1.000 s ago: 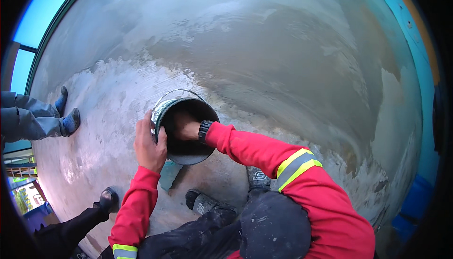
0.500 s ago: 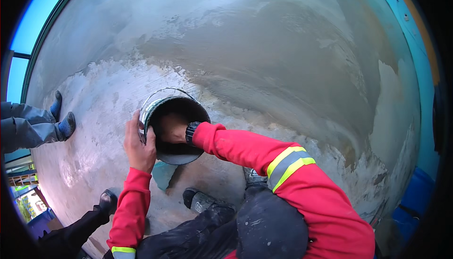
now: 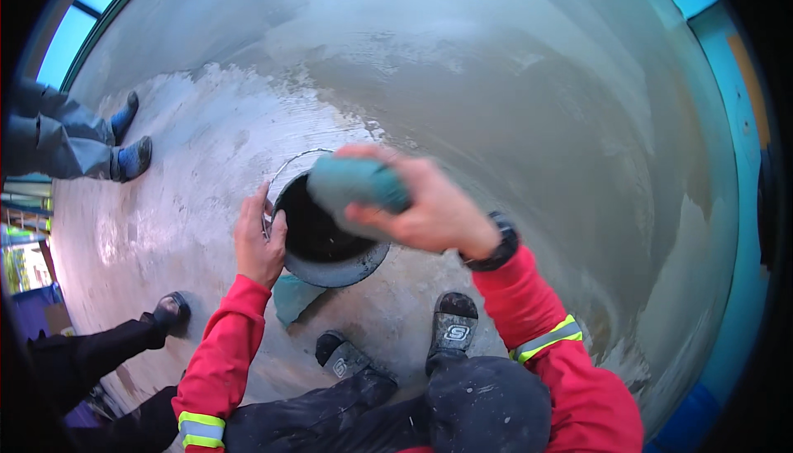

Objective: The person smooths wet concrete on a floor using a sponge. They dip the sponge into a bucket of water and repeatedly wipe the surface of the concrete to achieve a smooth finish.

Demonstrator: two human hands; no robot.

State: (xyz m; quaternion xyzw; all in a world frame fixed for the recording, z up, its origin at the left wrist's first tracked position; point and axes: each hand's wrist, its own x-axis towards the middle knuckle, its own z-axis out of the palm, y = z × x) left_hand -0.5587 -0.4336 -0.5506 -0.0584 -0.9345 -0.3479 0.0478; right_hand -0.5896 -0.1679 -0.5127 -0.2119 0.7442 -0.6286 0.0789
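Head view, one dark bucket (image 3: 351,272), left fingers (image 3: 252,212) holding it, one blurred teal object (image 3: 351,186), right fingers (image 3: 390,159) wrapped around it

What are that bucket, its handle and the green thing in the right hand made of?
The bucket: perhaps plastic or painted metal, dull, its rim smeared grey. Its handle: probably metal wire, being thin and evenly curved. The green thing in the right hand: blur leaves it open; its rounded, smooth-looking side might suggest plastic or rubber.
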